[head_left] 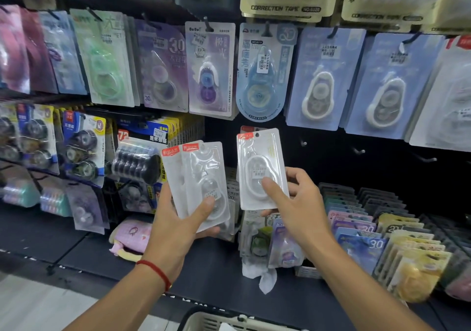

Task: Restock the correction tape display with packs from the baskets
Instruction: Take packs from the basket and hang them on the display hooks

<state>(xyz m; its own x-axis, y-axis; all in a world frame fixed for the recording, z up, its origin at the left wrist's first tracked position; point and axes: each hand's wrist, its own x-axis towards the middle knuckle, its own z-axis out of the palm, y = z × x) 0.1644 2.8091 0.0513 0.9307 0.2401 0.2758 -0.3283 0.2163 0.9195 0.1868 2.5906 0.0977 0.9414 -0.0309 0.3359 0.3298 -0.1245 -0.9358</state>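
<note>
My left hand (pixel 178 218) grips a small fanned stack of white correction tape packs (pixel 201 177) with red top labels, thumb pressed on the front pack. My right hand (pixel 295 203) holds a single white pack (pixel 260 160) upright, thumb on its front, just under the blue teardrop pack (pixel 262 76) on the display wall. Behind this single pack, another red-labelled pack peeks out. Bare black pegs (pixel 356 151) stick out of the dark panel to the right of the held pack.
Rows of hanging correction tape packs fill the wall above and to the left. Upright packs stand in black divider racks (pixel 382 203) on the shelf at right. A cream basket (pixel 229 321) sits at the bottom edge. A pink pouch (pixel 132 234) lies on the shelf.
</note>
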